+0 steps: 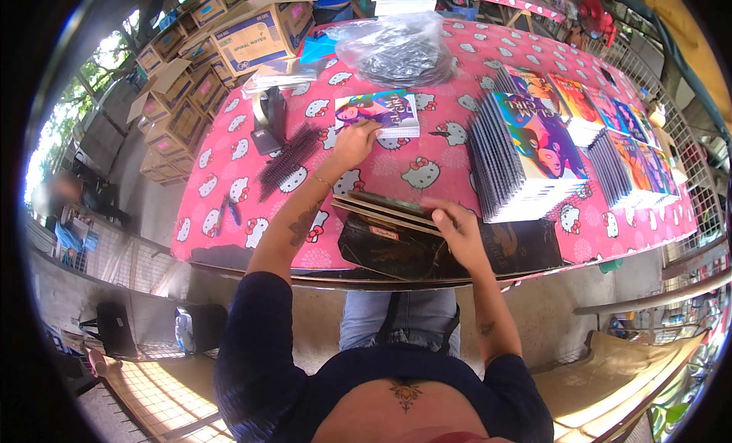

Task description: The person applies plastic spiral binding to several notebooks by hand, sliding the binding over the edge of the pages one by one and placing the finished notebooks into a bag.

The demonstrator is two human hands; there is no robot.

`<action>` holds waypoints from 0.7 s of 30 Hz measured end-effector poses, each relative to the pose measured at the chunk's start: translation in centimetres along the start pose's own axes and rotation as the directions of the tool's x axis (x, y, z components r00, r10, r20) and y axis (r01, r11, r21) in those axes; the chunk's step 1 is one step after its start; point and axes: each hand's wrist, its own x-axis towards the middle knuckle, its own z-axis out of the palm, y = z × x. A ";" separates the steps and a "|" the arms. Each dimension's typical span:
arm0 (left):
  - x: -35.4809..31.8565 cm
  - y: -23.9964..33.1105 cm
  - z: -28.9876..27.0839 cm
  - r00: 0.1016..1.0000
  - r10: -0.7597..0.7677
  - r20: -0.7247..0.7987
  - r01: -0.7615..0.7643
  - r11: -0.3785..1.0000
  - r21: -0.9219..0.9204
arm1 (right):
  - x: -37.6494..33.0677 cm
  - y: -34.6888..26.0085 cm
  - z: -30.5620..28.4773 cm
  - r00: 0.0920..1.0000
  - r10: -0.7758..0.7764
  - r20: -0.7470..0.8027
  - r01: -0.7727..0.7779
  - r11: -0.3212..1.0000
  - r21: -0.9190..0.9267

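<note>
At the bottom of the frame the person's dark-sleeved forearms rise toward a table [229,149] covered in a pink cloth printed with white cat faces. Just below centre, the right hand [461,231] lies flat, fingers closed down over the right end of a thin stack of dark cover boards [385,210] — whether it pinches the stack or only presses on it I cannot tell. The boards rest on a dark bag or pouch [389,251] at the table's near edge. Slightly above and left of centre, the left hand [354,142] reaches further up the table, fingers spread open and touching the lower left corner of a colourful spiral notebook [381,111] that lies flat on the cloth; it holds nothing closed in its grasp. To the left of that hand a row of black binding combs [288,161] lies slanted, and above it stands a small dark punching tool [267,119]. At the right of the frame, stacks of finished notebooks [534,149] with bright covers fan out in rows — they reach toward the upper right. At the top centre a clear plastic bag of black coils [396,50] sits on the cloth, and in the upper left cardboard boxes [259,31] are piled.
</note>
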 end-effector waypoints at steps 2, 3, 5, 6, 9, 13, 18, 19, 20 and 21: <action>0.3 -0.1 -0.2 0.999 -0.032 -0.002 0.032 0.999 0.020 | 3.0 2.1 -0.3 0.995 0.063 -0.082 -0.053 0.991 0.125; 0.5 0.2 -0.2 0.998 -0.065 0.023 0.064 0.997 0.041 | 5.4 3.4 -0.4 0.990 0.040 -0.135 -0.036 0.999 0.033; 1.4 1.2 -0.8 0.991 -0.117 0.064 0.111 0.990 0.086 | 11.0 6.0 -0.1 0.976 -0.028 -0.214 -0.013 0.982 -0.188; 1.4 1.0 -1.2 0.998 -0.040 0.044 0.035 0.993 0.114 | 13.5 7.4 0.6 0.971 -0.071 -0.226 -0.003 0.951 -0.308; 1.9 1.1 -1.1 0.991 0.133 0.018 -0.134 0.980 0.147 | 19.1 11.9 1.3 0.981 0.117 -0.158 -0.182 0.842 -0.507; 1.0 0.8 -1.3 0.993 0.106 0.044 -0.112 0.982 0.155 | 19.4 11.7 3.2 0.986 -0.047 -0.162 -0.055 0.820 -0.570; 0.5 1.0 -0.8 0.999 0.053 0.001 -0.052 0.991 0.121 | 21.4 9.8 2.6 0.990 0.035 -0.140 -0.114 0.788 -0.606; 0.8 1.6 -0.6 0.999 0.038 -0.022 -0.036 0.995 0.089 | 21.7 9.7 2.7 0.984 0.082 -0.161 -0.140 0.910 -0.389; 0.7 2.2 -0.5 0.999 0.016 -0.045 -0.011 0.995 0.103 | 21.9 9.6 3.0 0.977 0.131 -0.171 -0.157 0.976 -0.149; 0.9 1.5 -0.4 0.998 0.034 -0.053 -0.029 0.995 0.092 | 22.2 9.0 3.3 0.972 0.171 -0.159 -0.157 0.983 0.098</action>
